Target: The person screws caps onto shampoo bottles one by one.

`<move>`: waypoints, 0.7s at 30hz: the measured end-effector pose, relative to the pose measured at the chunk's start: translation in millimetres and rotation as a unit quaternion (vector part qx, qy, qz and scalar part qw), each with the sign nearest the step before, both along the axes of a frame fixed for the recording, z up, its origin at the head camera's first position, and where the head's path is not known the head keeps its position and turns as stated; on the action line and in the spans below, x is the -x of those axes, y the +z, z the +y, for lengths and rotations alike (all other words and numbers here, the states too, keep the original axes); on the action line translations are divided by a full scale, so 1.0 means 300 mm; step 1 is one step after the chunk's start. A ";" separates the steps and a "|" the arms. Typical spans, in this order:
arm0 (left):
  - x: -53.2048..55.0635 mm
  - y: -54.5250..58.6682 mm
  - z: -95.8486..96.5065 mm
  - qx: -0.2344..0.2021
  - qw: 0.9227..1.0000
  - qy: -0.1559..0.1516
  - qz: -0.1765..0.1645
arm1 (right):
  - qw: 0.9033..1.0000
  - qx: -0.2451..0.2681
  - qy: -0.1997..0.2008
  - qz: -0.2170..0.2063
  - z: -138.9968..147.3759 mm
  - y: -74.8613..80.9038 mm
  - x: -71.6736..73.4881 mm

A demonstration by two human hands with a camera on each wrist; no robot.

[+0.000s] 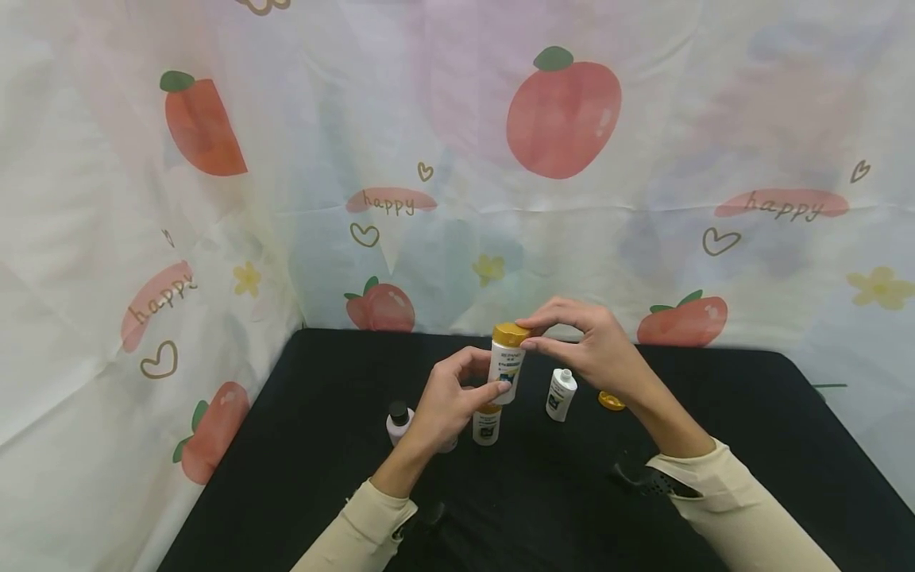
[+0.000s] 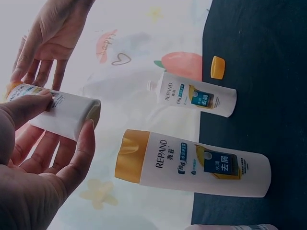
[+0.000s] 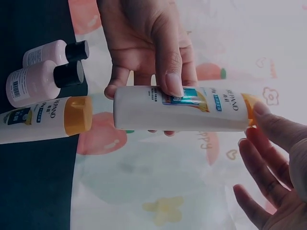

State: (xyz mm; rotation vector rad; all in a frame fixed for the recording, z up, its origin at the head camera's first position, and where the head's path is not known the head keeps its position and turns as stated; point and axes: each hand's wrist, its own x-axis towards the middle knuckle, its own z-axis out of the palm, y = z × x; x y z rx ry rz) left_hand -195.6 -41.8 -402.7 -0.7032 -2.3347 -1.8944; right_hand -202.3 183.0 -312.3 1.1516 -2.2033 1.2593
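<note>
My left hand [image 1: 445,401] grips a white shampoo bottle [image 1: 504,369] by its body, thumb across the label and fingers behind. The bottle is held up above the black table, near upright. With thumb and fingertips, my right hand [image 1: 600,349] pinches its yellow cap [image 3: 250,106] at the top; the cap sits on the bottle in the right wrist view. Behind and below the held one stands a similar capped shampoo bottle [image 2: 206,165]. Farther right, an uncapped bottle [image 1: 561,396] shows its bare white neck, and a loose yellow cap [image 1: 611,401] lies beside it.
Two pale pink bottles [image 3: 33,84] with black caps stand at the left, partly hidden by my left hand in the head view. A black cloth [image 1: 322,429] covers the table. Printed fabric [image 1: 457,159] hangs close behind the table and along its left side.
</note>
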 end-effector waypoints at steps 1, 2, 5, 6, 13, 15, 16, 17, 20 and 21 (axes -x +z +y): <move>0.000 0.001 -0.001 0.001 1.000 0.002 -0.001 | 1.000 -0.001 -0.001 0.000 0.005 -0.008 0.007; 0.001 0.001 -0.001 0.003 1.000 0.005 -0.001 | 1.000 -0.003 -0.002 0.001 0.011 -0.016 0.015; 0.002 0.003 -0.002 0.005 1.000 0.010 -0.004 | 1.000 -0.009 0.000 0.000 0.030 -0.044 0.043; 0.002 0.004 -0.001 0.005 1.000 0.010 -0.004 | 1.000 -0.011 0.000 0.003 0.035 -0.053 0.051; 0.002 0.002 -0.001 -0.004 1.000 0.003 -0.007 | 1.000 0.001 0.001 0.007 -0.007 0.007 -0.006; 0.002 0.002 0.001 -0.008 1.000 0.000 -0.005 | 1.000 0.001 -0.004 0.006 -0.014 0.010 -0.009; 0.002 0.002 0.001 -0.009 1.000 -0.002 -0.004 | 1.000 -0.001 -0.006 0.010 -0.018 0.011 -0.009; 0.002 0.003 0.003 -0.010 1.000 -0.003 -0.003 | 1.000 -0.004 -0.008 0.013 -0.020 0.011 -0.010; 0.003 0.005 0.006 -0.011 1.000 -0.009 0.002 | 1.000 -0.005 -0.010 0.018 -0.026 0.010 -0.009; 0.003 0.005 0.007 -0.011 1.000 -0.010 0.003 | 1.000 -0.005 -0.010 0.020 -0.027 0.009 -0.008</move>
